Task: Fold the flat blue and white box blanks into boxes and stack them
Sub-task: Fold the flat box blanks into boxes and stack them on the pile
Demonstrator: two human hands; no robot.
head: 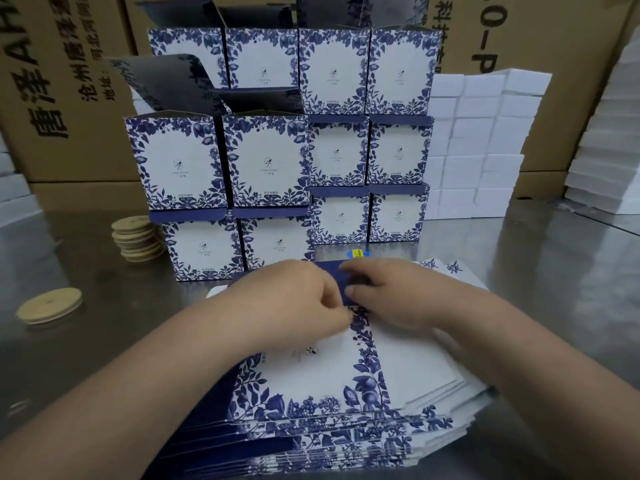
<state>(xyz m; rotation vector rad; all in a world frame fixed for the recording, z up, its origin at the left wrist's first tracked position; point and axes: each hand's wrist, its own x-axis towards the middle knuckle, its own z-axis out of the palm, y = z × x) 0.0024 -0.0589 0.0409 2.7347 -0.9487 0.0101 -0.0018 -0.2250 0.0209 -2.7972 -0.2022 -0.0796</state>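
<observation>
pinching far dark-blue flap (333, 271) of top blank (311, 367) with curled fingers of left hand (298, 301) and right hand (391, 296), top blank lying flat atop blank pile (346, 434); judging task partway, folded boxes (266, 161) standing stacked just behind blank pile, many blanks waiting unfolded in it.

- box blanks (311, 368): white, blue floral borders, navy flaps;
- folded boxes (266, 161): same print;
- discs (48, 305): pale tan;
- counter (554, 289): grey steel
</observation>
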